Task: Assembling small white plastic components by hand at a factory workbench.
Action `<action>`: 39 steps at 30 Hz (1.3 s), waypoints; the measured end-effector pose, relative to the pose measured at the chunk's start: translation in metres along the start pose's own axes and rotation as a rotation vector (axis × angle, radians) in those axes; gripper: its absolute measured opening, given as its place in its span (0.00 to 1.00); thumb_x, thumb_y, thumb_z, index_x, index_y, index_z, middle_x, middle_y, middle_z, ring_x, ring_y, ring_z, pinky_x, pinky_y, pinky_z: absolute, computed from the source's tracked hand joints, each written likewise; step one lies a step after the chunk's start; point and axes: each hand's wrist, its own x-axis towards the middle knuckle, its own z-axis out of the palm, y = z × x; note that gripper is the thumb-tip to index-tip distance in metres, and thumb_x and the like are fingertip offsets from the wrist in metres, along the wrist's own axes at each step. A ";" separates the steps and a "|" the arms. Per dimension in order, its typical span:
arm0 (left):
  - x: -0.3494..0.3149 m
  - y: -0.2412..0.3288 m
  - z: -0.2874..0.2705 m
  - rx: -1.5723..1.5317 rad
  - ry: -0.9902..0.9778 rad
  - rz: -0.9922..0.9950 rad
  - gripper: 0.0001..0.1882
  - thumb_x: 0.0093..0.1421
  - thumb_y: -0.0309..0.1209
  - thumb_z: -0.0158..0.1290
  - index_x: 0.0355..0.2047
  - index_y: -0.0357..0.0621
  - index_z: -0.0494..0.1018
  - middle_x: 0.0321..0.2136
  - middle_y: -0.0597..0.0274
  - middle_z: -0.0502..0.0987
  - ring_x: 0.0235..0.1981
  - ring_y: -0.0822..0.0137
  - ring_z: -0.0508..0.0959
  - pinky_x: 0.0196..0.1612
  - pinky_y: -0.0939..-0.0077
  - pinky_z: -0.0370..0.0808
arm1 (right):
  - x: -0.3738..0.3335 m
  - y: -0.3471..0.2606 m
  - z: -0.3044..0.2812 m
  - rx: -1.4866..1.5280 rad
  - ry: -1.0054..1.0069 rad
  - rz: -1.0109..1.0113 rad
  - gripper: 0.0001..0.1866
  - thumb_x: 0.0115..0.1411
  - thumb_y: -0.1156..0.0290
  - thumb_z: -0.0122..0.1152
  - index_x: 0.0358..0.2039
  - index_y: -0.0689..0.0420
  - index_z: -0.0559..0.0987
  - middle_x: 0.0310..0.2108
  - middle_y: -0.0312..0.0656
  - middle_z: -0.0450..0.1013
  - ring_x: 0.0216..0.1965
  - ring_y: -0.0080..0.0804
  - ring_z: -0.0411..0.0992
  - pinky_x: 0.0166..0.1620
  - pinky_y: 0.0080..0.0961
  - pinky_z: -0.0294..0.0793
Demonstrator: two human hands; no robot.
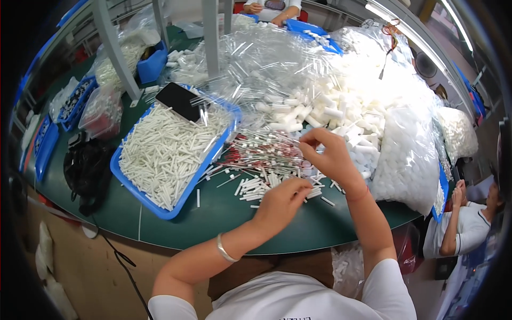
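Note:
My left hand (284, 204) hovers low over the near edge of a pile of short white sticks (255, 188). Its fingers are drawn together, and whatever they pinch is too small to make out. Farther right and a little higher, my right hand (332, 158) has thumb and forefinger curled toward each other beside a heap of thin rods with red parts and white ends (266, 150). What sits between those fingertips cannot be made out. A blue tray (169, 214) full of short white sticks stands to the left, with a black phone (178, 101) lying on it.
White foam-like cylinders (333, 113) and clear plastic tubes (266, 53) cover the table's far side. A stuffed clear bag (408, 160) stands right. Grey posts (114, 50) rise at the far left, near a black bag (85, 170). Other people sit across (272, 8) and at right (464, 224).

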 end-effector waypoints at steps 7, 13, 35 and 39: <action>0.016 0.005 -0.018 -0.486 0.093 -0.338 0.10 0.64 0.30 0.54 0.44 0.39 0.75 0.30 0.69 0.79 0.25 0.85 0.71 0.26 0.90 0.67 | -0.060 -0.001 -0.024 0.124 -0.003 0.032 0.05 0.52 0.76 0.63 0.29 0.64 0.78 0.26 0.40 0.75 0.27 0.24 0.73 0.33 0.21 0.73; 0.017 0.002 -0.017 -0.451 0.098 -0.315 0.11 0.64 0.30 0.54 0.44 0.39 0.74 0.31 0.68 0.79 0.25 0.84 0.70 0.27 0.89 0.67 | -0.064 0.007 -0.020 0.115 -0.026 0.014 0.05 0.52 0.78 0.63 0.30 0.65 0.77 0.26 0.41 0.74 0.27 0.25 0.73 0.33 0.21 0.73; 0.018 0.001 -0.018 -0.225 0.090 -0.351 0.10 0.64 0.29 0.54 0.43 0.39 0.74 0.30 0.68 0.78 0.26 0.85 0.72 0.27 0.90 0.67 | -0.065 0.032 -0.023 0.129 -0.013 -0.050 0.05 0.51 0.79 0.63 0.30 0.63 0.79 0.25 0.40 0.73 0.26 0.25 0.71 0.31 0.20 0.71; 0.019 0.005 -0.018 -0.182 0.096 -0.354 0.08 0.62 0.28 0.56 0.40 0.39 0.76 0.29 0.68 0.77 0.25 0.83 0.71 0.26 0.88 0.68 | -0.065 0.030 -0.023 0.115 -0.017 -0.038 0.05 0.50 0.79 0.63 0.30 0.63 0.79 0.26 0.41 0.73 0.26 0.26 0.72 0.31 0.21 0.71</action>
